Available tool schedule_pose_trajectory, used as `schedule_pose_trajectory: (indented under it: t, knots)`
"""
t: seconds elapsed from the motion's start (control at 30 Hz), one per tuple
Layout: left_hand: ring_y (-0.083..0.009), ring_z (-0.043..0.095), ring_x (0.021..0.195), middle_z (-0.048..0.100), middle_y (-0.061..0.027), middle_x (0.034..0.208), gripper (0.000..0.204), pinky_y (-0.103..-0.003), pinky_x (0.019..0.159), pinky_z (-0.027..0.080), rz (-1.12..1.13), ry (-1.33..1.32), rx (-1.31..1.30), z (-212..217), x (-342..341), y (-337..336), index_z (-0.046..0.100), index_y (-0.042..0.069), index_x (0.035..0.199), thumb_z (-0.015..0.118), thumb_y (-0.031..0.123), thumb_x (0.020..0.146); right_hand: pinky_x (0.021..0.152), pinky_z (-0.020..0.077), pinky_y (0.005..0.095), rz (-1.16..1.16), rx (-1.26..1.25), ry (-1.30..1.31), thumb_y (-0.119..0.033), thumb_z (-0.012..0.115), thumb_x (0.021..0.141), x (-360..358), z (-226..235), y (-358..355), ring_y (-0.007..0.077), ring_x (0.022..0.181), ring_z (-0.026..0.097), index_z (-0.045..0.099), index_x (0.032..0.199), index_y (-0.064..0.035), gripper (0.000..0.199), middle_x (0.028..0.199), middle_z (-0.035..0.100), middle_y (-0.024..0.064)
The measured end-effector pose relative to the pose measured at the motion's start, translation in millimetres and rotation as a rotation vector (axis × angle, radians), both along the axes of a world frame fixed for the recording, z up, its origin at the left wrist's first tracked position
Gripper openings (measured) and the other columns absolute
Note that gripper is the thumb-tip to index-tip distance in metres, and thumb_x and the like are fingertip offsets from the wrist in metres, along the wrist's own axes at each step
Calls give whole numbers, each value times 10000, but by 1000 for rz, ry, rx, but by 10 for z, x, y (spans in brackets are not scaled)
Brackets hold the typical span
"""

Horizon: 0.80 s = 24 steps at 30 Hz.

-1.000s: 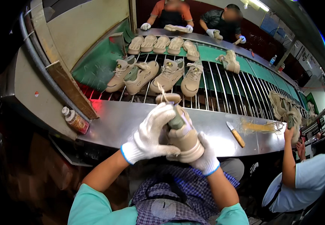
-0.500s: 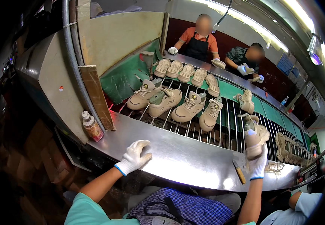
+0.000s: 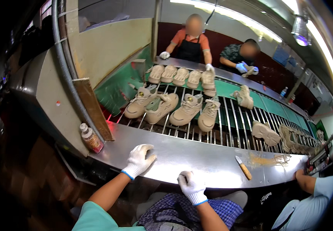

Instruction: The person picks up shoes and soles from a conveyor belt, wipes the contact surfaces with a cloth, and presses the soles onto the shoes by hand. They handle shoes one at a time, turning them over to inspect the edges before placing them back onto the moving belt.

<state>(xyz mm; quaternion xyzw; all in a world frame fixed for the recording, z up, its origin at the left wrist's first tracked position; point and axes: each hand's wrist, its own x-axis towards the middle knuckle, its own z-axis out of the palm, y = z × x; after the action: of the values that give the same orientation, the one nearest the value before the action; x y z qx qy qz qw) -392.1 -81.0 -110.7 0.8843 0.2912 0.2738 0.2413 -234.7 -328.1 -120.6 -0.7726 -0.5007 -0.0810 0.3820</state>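
My left hand (image 3: 139, 159), in a white knitted glove, rests at the steel ledge (image 3: 116, 154) with thumb and fingers apart and nothing between them. To its right, by the ledge's front edge, my right hand (image 3: 191, 185) is curled closed in a matching glove; no object shows in it. Past the ledge, several beige sneakers with grey-green linings stand on the metal bars, among them a laced sneaker (image 3: 208, 114) at the row's right end. Farther right, a single beige shoe (image 3: 265, 133) lies tipped on the bars with its sole toward me.
A wooden-handled knife (image 3: 243, 168) lies on the ledge near tangled tan strands (image 3: 270, 159). At left stands a bottle (image 3: 91, 138) beside a wooden board (image 3: 93, 109). Across the bar rack (image 3: 228, 127), two people handle shoe parts near upturned soles (image 3: 180, 77). Another person sits at right.
My right hand has let go of the beige shoe, now on the bars, and come back left toward me. The co-worker in orange now reaches to the row of soles.
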Motion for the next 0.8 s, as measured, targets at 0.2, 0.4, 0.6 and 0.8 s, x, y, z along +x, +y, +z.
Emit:
schedule_pose_trajectory:
  t: [0.2,0.4,0.6,0.8]
  knots:
    - [-356,696,1148,744,-145,1198,409,-463,1008,558,-1,-52,-10,13,5,-30,748,72,1192,813,311,867,882,600,406,-10,-253,203,-239,687,983,438,324,-21,320,970,763,790,1044,-79,199,1007,783,138]
    - [-364,696,1150,745,-153,1197,413,-457,1020,556,30,-96,-50,-18,-23,38,747,59,1199,818,289,863,943,580,425,-110,-189,260,-279,674,996,1000,325,215,362,1028,742,783,1076,-96,228,1074,775,160]
    - [-380,682,1165,731,-167,1218,430,-467,1037,545,73,-130,-196,-2,10,186,727,47,1226,809,274,870,885,587,426,-180,-173,237,-277,701,994,1272,155,473,375,976,745,779,1068,-90,216,1022,769,169]
    - [-377,695,1125,740,-161,1180,404,-468,1003,558,4,-130,-119,-51,90,269,742,57,1184,815,283,858,826,583,458,-234,-138,139,-278,718,979,1420,47,605,400,907,734,773,1020,-70,218,969,755,184]
